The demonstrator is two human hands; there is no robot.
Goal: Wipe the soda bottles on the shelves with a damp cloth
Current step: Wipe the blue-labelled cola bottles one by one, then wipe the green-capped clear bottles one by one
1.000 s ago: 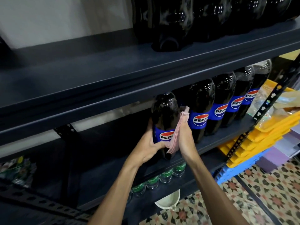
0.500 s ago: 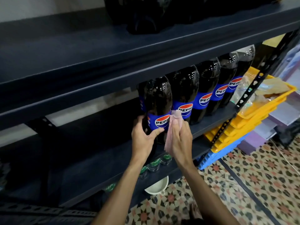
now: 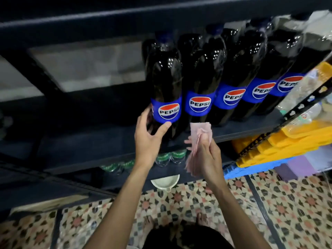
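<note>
Head view, single frame, some motion blur.

Left hand (image 3: 149, 139): sits at about 7 o'clock from the frame centre. I read it as gripping the leftmost Pepsi bottle (image 3: 166, 83). The thumb lies across the bottle's front just under the blue label, and the fingers wrap round its left side. The span is wide, matching the bottle's girth.

Leftmost Pepsi bottle: upright on the dark shelf (image 3: 80, 137), at 12 o'clock from the left hand, label facing me. It stands at the left end of a row. The other Pepsi bottles (image 3: 203, 74) run off toward 2 o'clock, packed side by side, labels forward.

Right hand (image 3: 206, 151): at 3 o'clock from the left hand, apart from it, in front of the shelf edge. Its fingers are closed on the pink cloth (image 3: 199, 130), which is folded or bunched. One end sticks up toward 12 o'clock and the other hangs toward 7 o'clock. The upper end overlaps the base of the second bottle in the picture, but I cannot tell whether the two touch. The cloth is clear of the leftmost bottle.

Surroundings: an upper shelf (image 3: 125, 17) crosses the top of the frame. Green-capped bottles (image 3: 162, 158) show on the level below, at 6 o'clock from the held bottle. A white bowl (image 3: 164, 183) sits under them. Stacked yellow trays (image 3: 287, 141) over a blue tray (image 3: 251, 169) lie at 4 o'clock. The tiled floor (image 3: 296, 203) is patterned, with bare feet (image 3: 149, 221) at 6 o'clock.
</note>
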